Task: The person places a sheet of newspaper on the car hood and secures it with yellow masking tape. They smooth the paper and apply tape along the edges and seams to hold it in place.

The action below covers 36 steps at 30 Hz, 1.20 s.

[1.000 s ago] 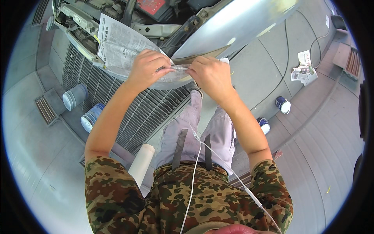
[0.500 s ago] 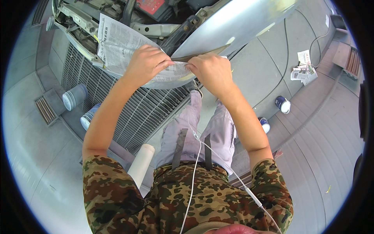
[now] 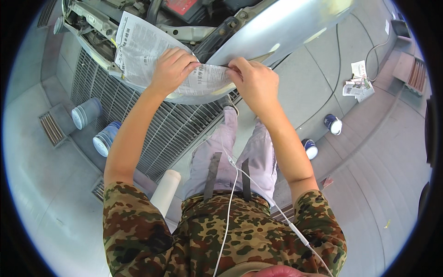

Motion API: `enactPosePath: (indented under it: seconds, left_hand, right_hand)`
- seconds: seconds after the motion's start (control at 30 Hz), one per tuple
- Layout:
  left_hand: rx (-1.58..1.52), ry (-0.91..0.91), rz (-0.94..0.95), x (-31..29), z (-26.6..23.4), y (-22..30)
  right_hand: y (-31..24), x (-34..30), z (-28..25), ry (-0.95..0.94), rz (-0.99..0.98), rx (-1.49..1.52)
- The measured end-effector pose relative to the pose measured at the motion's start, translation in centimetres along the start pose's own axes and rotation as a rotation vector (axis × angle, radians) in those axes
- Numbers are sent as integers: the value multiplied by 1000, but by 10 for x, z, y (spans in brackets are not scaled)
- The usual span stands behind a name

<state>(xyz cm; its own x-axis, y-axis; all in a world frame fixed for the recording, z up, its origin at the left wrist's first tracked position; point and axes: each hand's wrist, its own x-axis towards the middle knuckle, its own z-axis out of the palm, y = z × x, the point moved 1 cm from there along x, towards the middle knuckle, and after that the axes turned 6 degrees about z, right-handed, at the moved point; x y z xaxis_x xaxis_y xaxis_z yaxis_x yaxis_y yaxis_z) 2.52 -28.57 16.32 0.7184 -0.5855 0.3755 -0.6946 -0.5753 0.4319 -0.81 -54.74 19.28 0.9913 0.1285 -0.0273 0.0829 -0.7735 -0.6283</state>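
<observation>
A sheet of newspaper [image 3: 140, 53] lies over the front edge of a car with its engine bay exposed. My left hand [image 3: 173, 70] pinches the sheet's upper edge near its middle. At the sheet's right end, my right hand [image 3: 253, 82] grips the corner between thumb and fingers. Between the hands the edge is stretched, and its lower part rests against the bumper [image 3: 203, 98]. Just beyond the right hand is a silver-grey fender [image 3: 272, 34] with pale yellowish patches.
A floor grate [image 3: 161, 131] runs under the car's front. Buckets [image 3: 86, 113] stand at left, small dark blue cans [image 3: 332, 123] at right. A white roll [image 3: 166, 191] is by my left side. Loose papers [image 3: 359, 85] and a dark hose [image 3: 339, 60] lie on the floor. A white cable [image 3: 237, 173] hangs before me.
The newspaper's edge between my hands is straighter and more of its printed face shows. My right hand has shifted slightly right, drawing the corner outward; the left stays pinched on the sheet.
</observation>
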Motion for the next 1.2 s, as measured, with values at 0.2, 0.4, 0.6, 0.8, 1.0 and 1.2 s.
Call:
enactPosePath:
  seconds: [0.2, 0.4, 0.6, 0.8, 1.0, 1.2]
  left_hand:
    - [59, 84, 62, -2, 10, -6]
    - [80, 99, 69, 0, 8, -7]
    - [108, 106, 150, 26, 4, 37]
    - [129, -146, 58, 56, 30, 84]
    - [206, -170, 77, 64, 41, 88]
    - [228, -124, 54, 63, 43, 86]
  right_hand:
    - [30, -28, -30, -66, 74, -122]
    - [71, -32, -28, 146, -76, -179]
    - [88, -29, -24, 39, 137, 140]
    - [94, -18, -15, -12, 183, 481]
    - [101, -18, -14, -107, 274, 646]
    - [101, -17, -5, -50, 267, 590]
